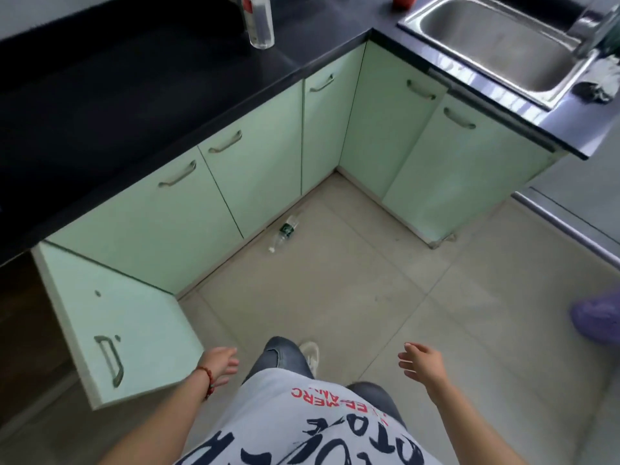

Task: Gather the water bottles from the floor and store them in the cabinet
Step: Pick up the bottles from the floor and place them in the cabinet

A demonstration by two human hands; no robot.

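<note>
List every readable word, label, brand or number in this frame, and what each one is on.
"MERC": red print, upside down, on the person's grey shirt; the rest of that red line is too blurred.
Large black lettering lower on the shirt: cut off, unreadable.
Green label on the water bottle on the floor: too small.
Red label on the clear bottle on the counter: blurred.

We have one view only, from a wide-angle camera worn on the person's head, looking forward and steeply down. It faces the inner corner where two runs of green cabinets (255,162) meet under a dark counter (134,82). The floor (352,297) fills the middle, well below us. Our own shirt (302,427) and both forearms sit closest, at the bottom edge. The sink (496,45) lies at upper right, and straight lines bow toward the edges
</note>
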